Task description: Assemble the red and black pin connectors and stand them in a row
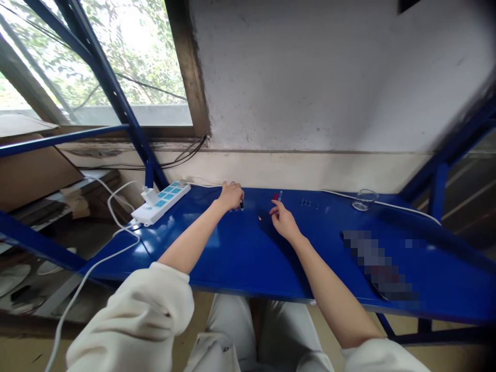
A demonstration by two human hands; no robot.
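Note:
My left hand point(231, 195) is over the far part of the blue table, fingers bent downward. A short black stick point(242, 205), like a pen or marker, shows at its fingertips, and the fingers seem closed on it. Just below this hand lie small pinkish bits point(231, 210), partly hidden. Farther right, my right hand point(284, 219) has its fingers apart, the index finger stretched toward a small red piece point(275, 196). Beside that piece stands a clear, narrow piece point(280, 195). Between the hands lies a tiny orange-pink piece point(259, 218).
Several small clear pieces point(305, 202) sit right of my right hand. Beyond them is a clear glass point(364, 200) by a white cable. A blurred-out dark flat object point(380, 266) lies front right. A white power strip point(160, 203) with plugs occupies the table's point(232, 258) left end.

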